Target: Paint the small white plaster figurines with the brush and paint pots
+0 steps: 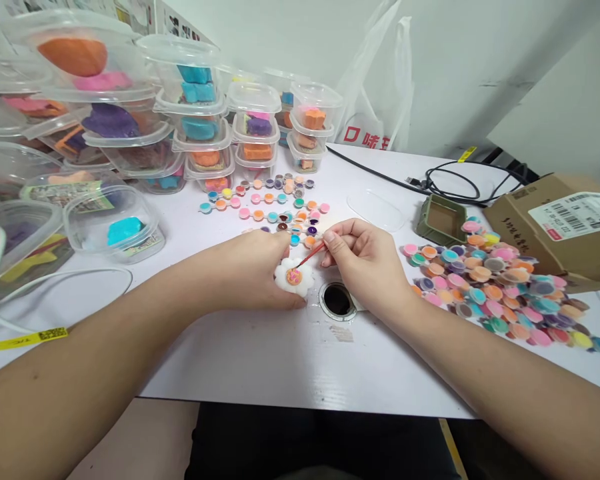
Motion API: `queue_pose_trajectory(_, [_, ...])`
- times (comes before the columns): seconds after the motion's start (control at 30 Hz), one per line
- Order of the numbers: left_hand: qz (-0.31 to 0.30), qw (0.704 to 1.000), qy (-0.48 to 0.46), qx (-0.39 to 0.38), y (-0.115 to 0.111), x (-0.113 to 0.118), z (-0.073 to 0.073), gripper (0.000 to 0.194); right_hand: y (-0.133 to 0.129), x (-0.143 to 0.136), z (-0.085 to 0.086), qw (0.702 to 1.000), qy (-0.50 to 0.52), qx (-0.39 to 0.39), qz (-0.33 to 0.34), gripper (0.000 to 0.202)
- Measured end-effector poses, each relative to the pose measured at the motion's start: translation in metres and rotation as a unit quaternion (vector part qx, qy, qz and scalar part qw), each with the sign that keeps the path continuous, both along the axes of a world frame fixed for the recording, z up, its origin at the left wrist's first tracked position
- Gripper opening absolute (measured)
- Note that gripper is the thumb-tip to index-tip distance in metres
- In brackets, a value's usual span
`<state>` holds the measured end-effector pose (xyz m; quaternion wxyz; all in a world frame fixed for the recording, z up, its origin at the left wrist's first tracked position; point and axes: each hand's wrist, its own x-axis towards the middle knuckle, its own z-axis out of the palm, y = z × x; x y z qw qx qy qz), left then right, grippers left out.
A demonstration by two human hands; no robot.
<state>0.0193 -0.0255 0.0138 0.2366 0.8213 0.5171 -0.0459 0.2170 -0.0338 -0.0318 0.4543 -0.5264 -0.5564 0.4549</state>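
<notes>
My left hand (260, 270) grips a white flower-shaped piece (304, 283) by its left side, thumb below and fingers above. Orange and pink colour fills the round middle of the flower. In my right hand (363, 257) a thin red paintbrush (314, 253) is pinched between thumb and fingers, its dark tip at the upper part of the coloured middle. Just beyond both hands lie strips of small paint pots (285, 215), some with their lids up, showing brown and purple paint. A round cable hole (337, 300) in the white table (280, 360) sits below my right hand.
Stacked clear plastic boxes (195, 107) with coloured shapes line the back left. At right are a heap of paint pot strips (500, 287), a cardboard box (555, 227), a green square tray (433, 220) and black cables (453, 183). A white cable (80, 277) runs at left.
</notes>
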Motion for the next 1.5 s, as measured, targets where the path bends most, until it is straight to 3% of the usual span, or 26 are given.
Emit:
queue_pose_trajectory(0.13, [0.004,1.000,0.005,0.001,0.003,-0.001,-0.003,0.053,0.000,0.003,-0.001,1.000,0.015,0.011,-0.004,0.028])
queue_pose_trajectory(1.03, [-0.003,1.000,-0.003,-0.002,0.001,0.000,0.001,0.045,-0.001,0.005,-0.004,1.000,-0.004,0.006,0.009,0.032])
queue_pose_trajectory(1.3, [0.004,1.000,-0.015,-0.010,0.000,-0.001,0.002,0.045,-0.010,0.008,-0.002,0.995,-0.026,0.091,0.024,0.027])
queue_pose_trajectory(1.5, [0.005,1.000,-0.011,-0.009,-0.001,0.000,0.003,0.044,-0.012,0.006,-0.003,0.993,-0.024,0.109,0.037,0.025])
